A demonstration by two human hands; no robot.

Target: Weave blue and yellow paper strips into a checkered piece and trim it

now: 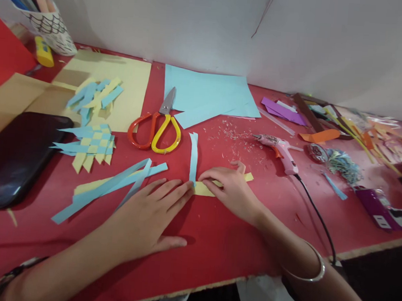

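A light blue paper strip [194, 157] stands out away from me, its near end meeting the left end of a yellow paper strip [205, 189] that lies crosswise. My left hand [155, 207] rests flat with fingers stretched, its fingertips pressing where the two strips meet. Over the yellow strip, my right hand [234, 189] is closed, thumb and forefinger pinched on it near the joint; the palm covers its middle. Left of my hands lie loose blue and yellow strips [112, 183]. Beyond them is a woven blue-and-yellow paper piece [96, 145] with pointed ends.
Scissors [158, 124] lie beyond my hands, near blue paper [212, 94] and yellow paper [132, 90]. A pink glue gun [278, 149] trails a black cord on the right. A black phone [18, 156] sits left. Paper scraps [391, 136] crowd the far right.
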